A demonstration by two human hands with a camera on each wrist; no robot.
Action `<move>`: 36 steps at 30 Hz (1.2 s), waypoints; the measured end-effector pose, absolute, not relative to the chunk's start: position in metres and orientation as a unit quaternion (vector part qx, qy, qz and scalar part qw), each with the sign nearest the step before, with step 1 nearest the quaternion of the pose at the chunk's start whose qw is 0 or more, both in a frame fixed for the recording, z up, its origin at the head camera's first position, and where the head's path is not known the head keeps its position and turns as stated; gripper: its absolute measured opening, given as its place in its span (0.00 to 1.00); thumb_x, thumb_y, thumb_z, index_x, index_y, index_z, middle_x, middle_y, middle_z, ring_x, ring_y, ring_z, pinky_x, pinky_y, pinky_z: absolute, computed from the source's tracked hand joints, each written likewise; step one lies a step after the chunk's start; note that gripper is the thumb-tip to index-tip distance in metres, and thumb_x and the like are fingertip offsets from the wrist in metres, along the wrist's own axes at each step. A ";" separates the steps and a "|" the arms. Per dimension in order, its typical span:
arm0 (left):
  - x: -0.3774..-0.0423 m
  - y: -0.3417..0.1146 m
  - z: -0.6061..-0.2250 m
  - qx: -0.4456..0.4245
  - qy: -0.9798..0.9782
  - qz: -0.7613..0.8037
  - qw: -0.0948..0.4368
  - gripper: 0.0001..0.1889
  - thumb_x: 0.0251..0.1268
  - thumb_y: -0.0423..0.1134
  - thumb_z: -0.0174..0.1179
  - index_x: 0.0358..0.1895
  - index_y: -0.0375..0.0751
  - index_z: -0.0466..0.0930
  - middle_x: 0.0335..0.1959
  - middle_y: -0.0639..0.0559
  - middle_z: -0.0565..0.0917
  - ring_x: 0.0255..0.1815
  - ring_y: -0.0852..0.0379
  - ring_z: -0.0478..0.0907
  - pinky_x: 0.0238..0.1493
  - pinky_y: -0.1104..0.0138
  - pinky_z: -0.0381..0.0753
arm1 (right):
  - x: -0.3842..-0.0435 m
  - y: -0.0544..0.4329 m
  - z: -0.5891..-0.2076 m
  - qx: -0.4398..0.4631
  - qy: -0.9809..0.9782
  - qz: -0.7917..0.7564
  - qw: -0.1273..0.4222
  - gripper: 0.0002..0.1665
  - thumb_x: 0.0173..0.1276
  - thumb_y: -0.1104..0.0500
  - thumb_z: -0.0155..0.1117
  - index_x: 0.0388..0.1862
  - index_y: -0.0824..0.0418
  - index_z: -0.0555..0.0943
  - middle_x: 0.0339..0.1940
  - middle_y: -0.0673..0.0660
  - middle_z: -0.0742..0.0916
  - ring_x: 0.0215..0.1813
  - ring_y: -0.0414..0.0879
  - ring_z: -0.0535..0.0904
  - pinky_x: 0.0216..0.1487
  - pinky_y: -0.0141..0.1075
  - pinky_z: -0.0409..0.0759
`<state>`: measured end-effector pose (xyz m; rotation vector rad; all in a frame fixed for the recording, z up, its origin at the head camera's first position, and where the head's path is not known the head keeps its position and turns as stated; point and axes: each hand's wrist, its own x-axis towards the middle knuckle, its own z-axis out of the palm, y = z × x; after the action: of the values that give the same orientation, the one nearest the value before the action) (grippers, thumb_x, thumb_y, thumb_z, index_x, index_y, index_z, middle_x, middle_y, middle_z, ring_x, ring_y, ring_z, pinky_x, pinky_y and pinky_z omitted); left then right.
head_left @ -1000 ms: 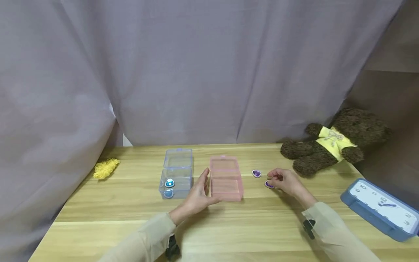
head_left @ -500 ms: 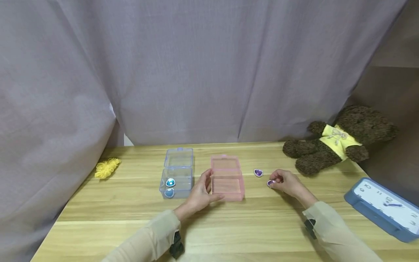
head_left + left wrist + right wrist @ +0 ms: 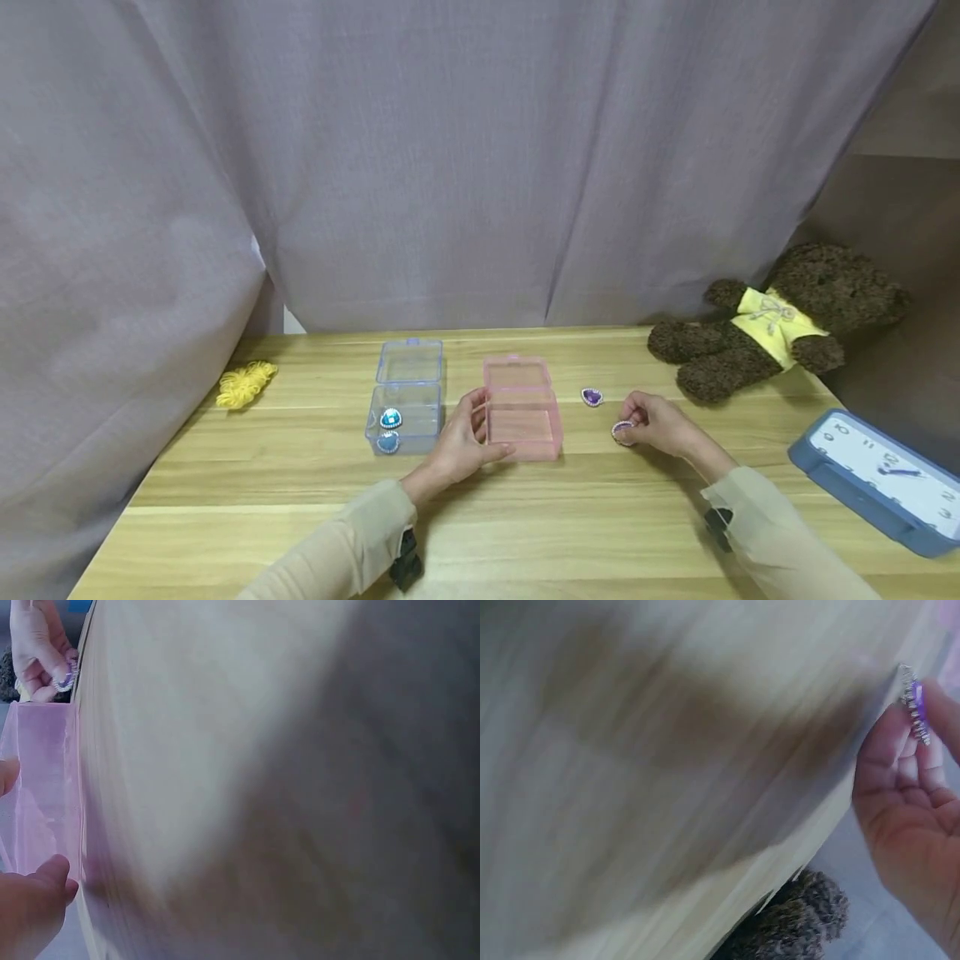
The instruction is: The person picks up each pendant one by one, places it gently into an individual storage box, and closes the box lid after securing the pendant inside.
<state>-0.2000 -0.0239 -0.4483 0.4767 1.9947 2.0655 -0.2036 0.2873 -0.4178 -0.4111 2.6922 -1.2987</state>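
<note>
A grey-mauve cloth curtain (image 3: 480,167) hangs behind the far side of the pale wood-grained tabletop (image 3: 540,525). At the far right lies a dark brown plush bear in a yellow top (image 3: 776,325), and nearer, at the right edge, a long blue clock with a white numbered face (image 3: 885,487); both sit well apart from the hands and seem to play no part in the work.

Left of centre stands a clear blue plastic box (image 3: 415,447), and to its right a clear pink plastic box (image 3: 537,451). Each lid is folded back to the far side, which probably keeps the compartments easy to reach from the near side.

The left hand (image 3: 459,446) grips the pink box at its left end, thumb along the near wall and fingers at the left side — likely to stop so light a box sliding. The right hand (image 3: 660,425) has thumb and finger together on a purple gem with a silver beaded rim (image 3: 621,432), pinched at the edge, as suits something so small and flat; whether it clears the tabletop I cannot tell.

A yellow yarn tuft (image 3: 246,386) lies far left. Smallest are a second purple gem (image 3: 592,397), just beyond the right hand, and a bright blue gem (image 3: 391,418) in the blue box's left part, with another blue shape just nearer — possibly its image through the wall.
</note>
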 end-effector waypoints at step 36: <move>-0.200 -0.026 -0.447 0.168 0.710 0.677 0.096 0.48 0.46 0.22 0.68 0.70 0.27 0.47 0.71 0.33 0.54 0.70 0.39 0.59 0.68 0.64 0.67 | -0.233 0.137 -0.409 -0.296 0.838 -0.418 0.190 0.10 0.51 0.73 0.67 0.30 0.69 0.75 0.26 0.54 0.80 0.29 0.38 0.73 0.30 0.23 0.76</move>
<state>-0.1998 -0.0262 -0.4474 0.4972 2.1052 2.0058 -0.2331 0.1372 -0.4091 -0.8303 2.3540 -1.1738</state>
